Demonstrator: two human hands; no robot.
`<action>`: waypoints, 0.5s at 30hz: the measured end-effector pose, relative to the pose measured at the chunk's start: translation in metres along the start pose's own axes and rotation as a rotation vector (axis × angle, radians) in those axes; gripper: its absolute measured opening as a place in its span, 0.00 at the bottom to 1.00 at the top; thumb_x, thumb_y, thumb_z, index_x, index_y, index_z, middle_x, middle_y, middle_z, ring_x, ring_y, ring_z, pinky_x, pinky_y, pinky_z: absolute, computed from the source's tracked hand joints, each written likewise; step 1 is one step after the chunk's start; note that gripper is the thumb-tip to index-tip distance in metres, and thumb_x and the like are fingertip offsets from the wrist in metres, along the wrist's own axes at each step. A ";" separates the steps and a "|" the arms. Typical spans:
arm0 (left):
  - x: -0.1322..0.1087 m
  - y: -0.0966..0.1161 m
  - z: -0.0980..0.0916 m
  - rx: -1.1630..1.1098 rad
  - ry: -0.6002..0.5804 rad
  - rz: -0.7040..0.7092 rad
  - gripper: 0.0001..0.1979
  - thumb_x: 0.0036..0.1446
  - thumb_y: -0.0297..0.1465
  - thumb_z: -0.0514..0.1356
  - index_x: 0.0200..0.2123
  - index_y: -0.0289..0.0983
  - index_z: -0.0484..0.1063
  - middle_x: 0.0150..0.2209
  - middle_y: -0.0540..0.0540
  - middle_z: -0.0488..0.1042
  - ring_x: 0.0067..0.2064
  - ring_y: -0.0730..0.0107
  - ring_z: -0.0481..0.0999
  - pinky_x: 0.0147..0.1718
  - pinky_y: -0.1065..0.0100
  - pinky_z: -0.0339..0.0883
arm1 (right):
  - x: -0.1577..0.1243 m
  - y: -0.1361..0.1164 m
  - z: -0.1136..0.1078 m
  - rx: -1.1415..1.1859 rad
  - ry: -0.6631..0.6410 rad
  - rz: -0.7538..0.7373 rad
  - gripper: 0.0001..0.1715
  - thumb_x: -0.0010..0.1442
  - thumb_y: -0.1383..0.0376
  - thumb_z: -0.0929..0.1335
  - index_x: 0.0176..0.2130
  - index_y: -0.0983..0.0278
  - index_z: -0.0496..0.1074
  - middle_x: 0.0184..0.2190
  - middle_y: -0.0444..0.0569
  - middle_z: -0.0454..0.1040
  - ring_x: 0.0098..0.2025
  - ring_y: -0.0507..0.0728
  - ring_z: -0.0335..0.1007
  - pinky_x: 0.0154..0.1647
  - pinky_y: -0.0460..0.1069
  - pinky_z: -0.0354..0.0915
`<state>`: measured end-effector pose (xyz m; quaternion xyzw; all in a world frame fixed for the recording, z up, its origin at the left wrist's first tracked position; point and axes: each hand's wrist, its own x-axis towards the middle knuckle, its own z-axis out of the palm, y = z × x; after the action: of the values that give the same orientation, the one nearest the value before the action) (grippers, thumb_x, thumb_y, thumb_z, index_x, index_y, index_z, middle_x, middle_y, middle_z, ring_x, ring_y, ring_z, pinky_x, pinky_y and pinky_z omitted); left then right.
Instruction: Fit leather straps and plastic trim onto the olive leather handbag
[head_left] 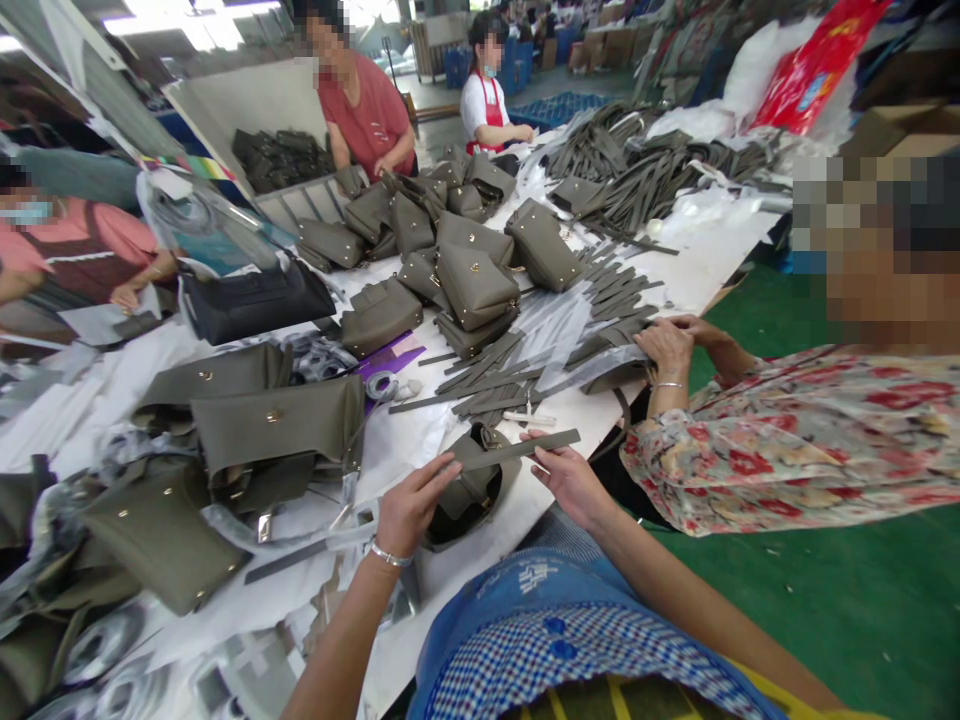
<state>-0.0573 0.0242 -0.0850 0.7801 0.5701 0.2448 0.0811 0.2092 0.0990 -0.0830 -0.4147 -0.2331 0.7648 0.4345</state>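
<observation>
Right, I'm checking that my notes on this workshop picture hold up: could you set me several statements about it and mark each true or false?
1. The person's left hand and right hand hold one olive strip between them. True.
2. The person's silver bracelet is on the right wrist. False: it is on the left wrist.
3. Many loose strips lie on the table beyond the hands. True.
4. The co-worker in the flowered top is to the person's left. False: that co-worker is to the right.
5. The floor at the right is red. False: it is green.
</observation>
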 end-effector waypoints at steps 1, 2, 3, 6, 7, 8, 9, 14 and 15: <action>0.001 0.001 0.001 -0.031 -0.002 -0.038 0.19 0.64 0.29 0.51 0.56 0.47 0.66 0.56 0.48 0.71 0.52 0.69 0.74 0.50 0.68 0.70 | 0.000 0.001 0.000 0.002 0.003 -0.001 0.20 0.47 0.62 0.75 0.42 0.59 0.75 0.50 0.46 0.74 0.50 0.56 0.68 0.38 0.45 0.64; 0.001 0.003 0.003 -0.061 -0.006 -0.075 0.18 0.64 0.31 0.52 0.56 0.46 0.67 0.55 0.48 0.72 0.52 0.68 0.74 0.50 0.67 0.70 | 0.000 0.001 0.000 0.003 0.006 -0.001 0.20 0.48 0.62 0.75 0.42 0.59 0.75 0.50 0.46 0.74 0.49 0.55 0.68 0.38 0.45 0.64; 0.002 0.005 0.003 -0.091 -0.016 -0.108 0.17 0.64 0.33 0.52 0.55 0.45 0.68 0.54 0.48 0.73 0.52 0.68 0.74 0.51 0.67 0.70 | 0.000 0.001 -0.001 0.004 0.010 0.001 0.20 0.48 0.62 0.75 0.43 0.59 0.75 0.50 0.46 0.74 0.49 0.55 0.68 0.38 0.45 0.64; 0.005 0.010 0.004 -0.168 -0.070 -0.167 0.17 0.64 0.36 0.50 0.54 0.44 0.69 0.51 0.47 0.75 0.52 0.67 0.75 0.52 0.65 0.69 | 0.000 0.003 0.000 0.002 0.013 0.001 0.20 0.48 0.62 0.75 0.43 0.58 0.75 0.50 0.46 0.74 0.49 0.55 0.68 0.38 0.45 0.64; 0.006 0.011 0.004 -0.188 -0.091 -0.190 0.18 0.64 0.37 0.50 0.54 0.44 0.69 0.51 0.48 0.75 0.51 0.67 0.75 0.51 0.65 0.69 | -0.001 0.004 0.000 0.001 0.009 0.001 0.20 0.49 0.62 0.75 0.44 0.58 0.75 0.50 0.46 0.74 0.49 0.55 0.68 0.39 0.45 0.64; 0.008 0.011 0.004 -0.205 -0.114 -0.217 0.18 0.65 0.38 0.49 0.54 0.44 0.69 0.51 0.48 0.75 0.51 0.67 0.75 0.50 0.65 0.69 | -0.002 0.005 0.001 0.000 0.003 0.000 0.20 0.49 0.62 0.75 0.44 0.58 0.75 0.50 0.46 0.74 0.49 0.54 0.68 0.39 0.45 0.64; 0.009 0.012 0.004 -0.219 -0.137 -0.243 0.18 0.65 0.38 0.48 0.54 0.44 0.68 0.50 0.48 0.76 0.50 0.66 0.76 0.49 0.65 0.70 | -0.002 0.006 0.002 -0.002 -0.004 0.000 0.20 0.49 0.62 0.75 0.44 0.58 0.74 0.51 0.46 0.73 0.49 0.54 0.68 0.39 0.45 0.64; 0.014 0.008 0.006 -0.264 -0.179 -0.334 0.20 0.63 0.43 0.49 0.52 0.45 0.71 0.48 0.49 0.77 0.48 0.65 0.77 0.47 0.65 0.71 | 0.000 0.002 0.001 -0.025 -0.038 -0.002 0.22 0.48 0.60 0.75 0.44 0.59 0.74 0.49 0.47 0.74 0.46 0.54 0.69 0.39 0.46 0.62; 0.014 0.005 0.008 -0.269 -0.173 -0.340 0.20 0.61 0.45 0.51 0.50 0.45 0.73 0.47 0.49 0.78 0.48 0.64 0.77 0.48 0.64 0.71 | 0.003 -0.001 -0.002 -0.021 -0.044 0.001 0.23 0.48 0.59 0.75 0.45 0.58 0.74 0.49 0.48 0.74 0.45 0.54 0.69 0.39 0.46 0.62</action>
<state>-0.0457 0.0366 -0.0858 0.6732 0.6464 0.2336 0.2730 0.2105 0.1023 -0.0846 -0.4025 -0.2505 0.7716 0.4242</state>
